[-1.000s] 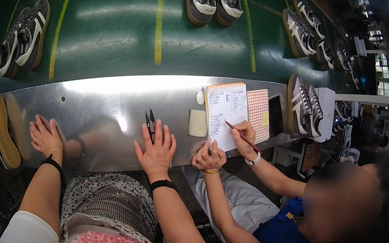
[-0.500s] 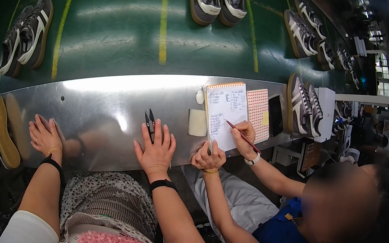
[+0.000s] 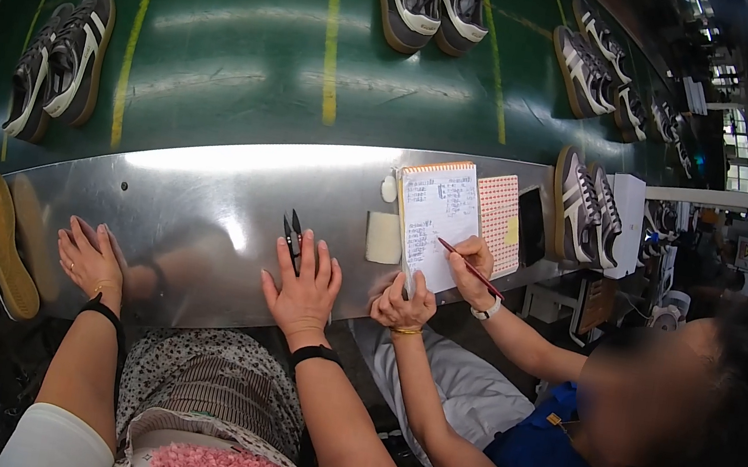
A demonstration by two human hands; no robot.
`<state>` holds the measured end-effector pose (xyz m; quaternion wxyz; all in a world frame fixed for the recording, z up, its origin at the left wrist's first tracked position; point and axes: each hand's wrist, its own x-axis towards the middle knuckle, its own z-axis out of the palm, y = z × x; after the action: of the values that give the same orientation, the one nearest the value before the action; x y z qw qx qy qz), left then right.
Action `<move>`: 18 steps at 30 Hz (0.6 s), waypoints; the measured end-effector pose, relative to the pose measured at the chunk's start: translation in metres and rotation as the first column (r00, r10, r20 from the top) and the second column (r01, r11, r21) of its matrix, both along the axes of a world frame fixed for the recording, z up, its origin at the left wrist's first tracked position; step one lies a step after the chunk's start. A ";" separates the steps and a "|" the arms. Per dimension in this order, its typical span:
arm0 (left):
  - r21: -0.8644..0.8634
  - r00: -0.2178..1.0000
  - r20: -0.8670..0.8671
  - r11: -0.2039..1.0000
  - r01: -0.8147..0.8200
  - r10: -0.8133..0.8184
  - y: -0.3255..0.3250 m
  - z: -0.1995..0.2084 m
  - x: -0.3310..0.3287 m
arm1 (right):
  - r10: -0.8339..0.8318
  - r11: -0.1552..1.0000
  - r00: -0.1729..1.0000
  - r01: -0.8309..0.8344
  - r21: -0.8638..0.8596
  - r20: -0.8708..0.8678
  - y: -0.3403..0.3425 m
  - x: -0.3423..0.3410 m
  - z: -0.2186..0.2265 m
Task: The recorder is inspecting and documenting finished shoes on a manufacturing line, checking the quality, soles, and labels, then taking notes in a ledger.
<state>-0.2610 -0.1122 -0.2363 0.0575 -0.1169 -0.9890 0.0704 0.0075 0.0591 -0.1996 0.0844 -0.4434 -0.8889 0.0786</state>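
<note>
My left hand [image 3: 92,261] lies flat on the shiny metal worktop [image 3: 195,202], fingers stretched out and nothing in them. To its left, a shoe with a tan sole [image 3: 7,246] is tipped on its side. My right hand [image 3: 301,298] also rests palm down with spread fingers. From under its fingertips stick out the two dark pointed blades of what look like thread snips [image 3: 293,233]; their other end is covered by the hand.
At right a co-worker holds a red pen [image 3: 470,269] over a spiral notebook [image 3: 439,219]. A cream block [image 3: 383,238], a red-patterned pad [image 3: 498,223] and a dark phone-like slab [image 3: 530,224] lie nearby. Grey-and-white sneakers [image 3: 60,66] stand in pairs on the green belt [image 3: 228,47].
The green belt with its yellow lines and sneakers has shifted slightly to the right. Both my hands stay resting on the worktop, and the co-worker's pen remains at the notebook page.
</note>
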 end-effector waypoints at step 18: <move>0.016 1.000 -0.022 1.000 0.015 -0.015 -0.004 0.000 0.000 | -0.005 1.000 1.000 0.005 -0.001 -0.001 -0.002 -0.001 0.001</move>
<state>-0.2614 -0.1162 -0.2365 0.0697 -0.1231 -0.9879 0.0635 0.0069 0.0571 -0.1985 0.0850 -0.4455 -0.8877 0.0791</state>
